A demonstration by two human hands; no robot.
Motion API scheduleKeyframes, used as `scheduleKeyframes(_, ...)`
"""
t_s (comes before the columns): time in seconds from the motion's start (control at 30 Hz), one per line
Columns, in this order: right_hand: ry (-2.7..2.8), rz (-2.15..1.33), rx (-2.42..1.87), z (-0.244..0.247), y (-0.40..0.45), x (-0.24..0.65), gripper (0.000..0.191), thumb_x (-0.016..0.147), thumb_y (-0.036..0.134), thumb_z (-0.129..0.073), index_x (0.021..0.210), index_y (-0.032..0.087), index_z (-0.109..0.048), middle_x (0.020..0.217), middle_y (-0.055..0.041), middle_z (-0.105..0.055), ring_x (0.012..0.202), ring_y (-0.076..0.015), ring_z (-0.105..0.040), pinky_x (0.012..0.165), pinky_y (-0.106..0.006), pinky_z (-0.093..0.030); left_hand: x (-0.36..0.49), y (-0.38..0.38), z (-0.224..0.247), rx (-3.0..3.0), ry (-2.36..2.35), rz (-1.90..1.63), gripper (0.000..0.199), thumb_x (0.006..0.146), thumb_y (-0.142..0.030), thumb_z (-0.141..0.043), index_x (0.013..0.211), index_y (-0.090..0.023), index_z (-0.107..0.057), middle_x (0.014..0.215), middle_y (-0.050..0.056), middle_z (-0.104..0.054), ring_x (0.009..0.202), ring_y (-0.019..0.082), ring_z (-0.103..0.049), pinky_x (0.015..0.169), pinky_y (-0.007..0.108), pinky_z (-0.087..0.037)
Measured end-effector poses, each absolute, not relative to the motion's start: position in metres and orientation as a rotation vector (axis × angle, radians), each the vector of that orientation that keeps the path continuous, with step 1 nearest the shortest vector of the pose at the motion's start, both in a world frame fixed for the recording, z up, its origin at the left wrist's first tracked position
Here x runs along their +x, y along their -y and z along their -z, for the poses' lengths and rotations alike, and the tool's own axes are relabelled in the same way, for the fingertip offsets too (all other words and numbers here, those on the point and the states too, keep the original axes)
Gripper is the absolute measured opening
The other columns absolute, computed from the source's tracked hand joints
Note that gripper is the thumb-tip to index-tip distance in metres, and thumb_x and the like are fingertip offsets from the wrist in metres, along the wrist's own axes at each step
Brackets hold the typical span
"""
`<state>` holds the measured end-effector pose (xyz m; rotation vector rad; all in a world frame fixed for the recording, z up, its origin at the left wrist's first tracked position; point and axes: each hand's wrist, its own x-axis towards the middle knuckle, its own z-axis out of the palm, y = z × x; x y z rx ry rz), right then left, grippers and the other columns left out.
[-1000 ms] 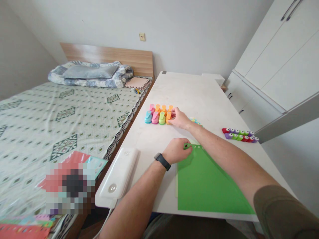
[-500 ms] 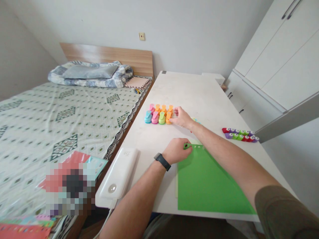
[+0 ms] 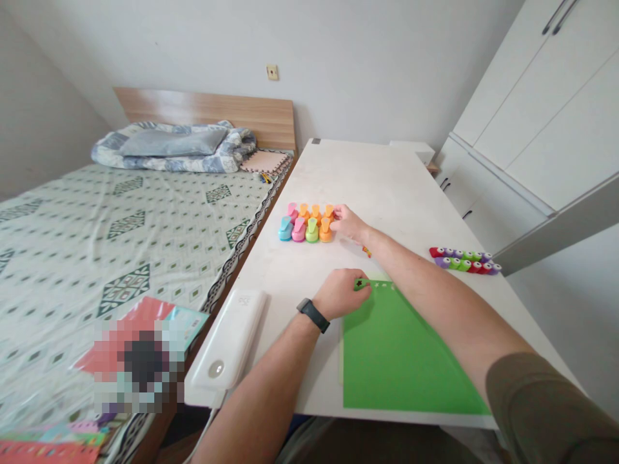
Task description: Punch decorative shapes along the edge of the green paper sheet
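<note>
Since the earlier frame, my right hand [image 3: 351,225] has shifted slightly left toward the block of lever craft punches [image 3: 312,229], and red-yellow paper scraps [image 3: 366,252] now show on the near side of its forearm. At far left, on the patterned bed [image 3: 62,258], I record clear plastic packets [image 3: 157,308] containing red and pale-blue sheets, partly pixelated. Next, a white power bank [image 3: 229,338] lies along the table's left edge, a cable at its near end. The punches stand upright in two rows of four running left to right, pink and orange behind, blue, pink, green and orange in front, wide lever ends uppermost. My left hand [image 3: 342,294], wearing a dark wristband [image 3: 313,314], is clamped on the far-left corner of the green paper sheet [image 3: 396,354], beside a star-shaped hole. My right thumb and fingers are apart at the orange end of the block; contact I cannot tell. The sheet lies flat at the table's near edge, punched edge facing away; my forearm covers its right side, so its long axis cannot be told. Farther right, small button punches [image 3: 464,260] form two rows slanting slightly nearer rightward.
</note>
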<state>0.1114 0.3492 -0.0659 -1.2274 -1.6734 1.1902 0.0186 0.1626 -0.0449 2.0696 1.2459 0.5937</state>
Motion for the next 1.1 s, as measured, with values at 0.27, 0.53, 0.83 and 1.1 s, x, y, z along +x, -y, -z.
scheduleKeyframes(0.27, 1.643, -1.218, -1.205, 0.067, -0.350, 0.112, 0.057, 0.060, 0.014, -0.065, 0.115, 0.021, -0.048, 0.134, -0.0116, -0.062, 0.125, -0.0231, -0.060, 0.106, -0.036, -0.047, 0.019, -0.163, 0.045, 2.059, -1.250, -0.586, 0.025, 0.087, -0.035, -0.057, 0.089, -0.019, -0.076, 0.082, 0.004, -0.075, 0.072, 0.017, -0.064, 0.068, 0.027, -0.044)
scheduleKeyframes(0.53, 1.673, -1.221, -1.193, 0.071, -0.352, 0.115, 0.058, 0.060, 0.012, -0.064, 0.116, 0.020, -0.051, 0.134, -0.0108, -0.063, 0.125, -0.0241, -0.060, 0.109, -0.039, -0.045, 0.019, -0.164, 0.046, 2.072, -1.253, -0.578, 0.026, 0.087, -0.034, -0.056, 0.091, -0.019, -0.076, 0.083, 0.004, -0.075, 0.073, 0.018, -0.064, 0.069, 0.028, -0.044)
scheduleKeyframes(0.83, 1.815, -1.111, -1.202, 0.072, -0.343, 0.122, 0.075, 0.057, 0.016, -0.076, 0.127, 0.020, -0.048, 0.141, -0.0117, -0.057, 0.131, -0.0267, -0.055, 0.113, -0.039, -0.040, 0.020, -0.163, 0.043, 2.065, -1.259, -0.569, 0.025, 0.087, -0.033, -0.056, 0.090, -0.019, -0.076, 0.084, 0.005, -0.076, 0.074, 0.018, -0.065, 0.071, 0.028, -0.045)
scheduleKeyframes(1.1, 2.081, -0.792, -1.243, 0.060, -0.326, 0.116, 0.077, 0.064, 0.030, -0.081, 0.131, 0.014, -0.047, 0.133, -0.0151, -0.062, 0.116, -0.0267, -0.063, 0.103, -0.039, -0.048, 0.019, -0.163, 0.045, 2.059, -1.254, -0.571, 0.026, 0.087, -0.035, -0.056, 0.091, -0.019, -0.076, 0.085, 0.004, -0.076, 0.074, 0.018, -0.065, 0.069, 0.028, -0.044)
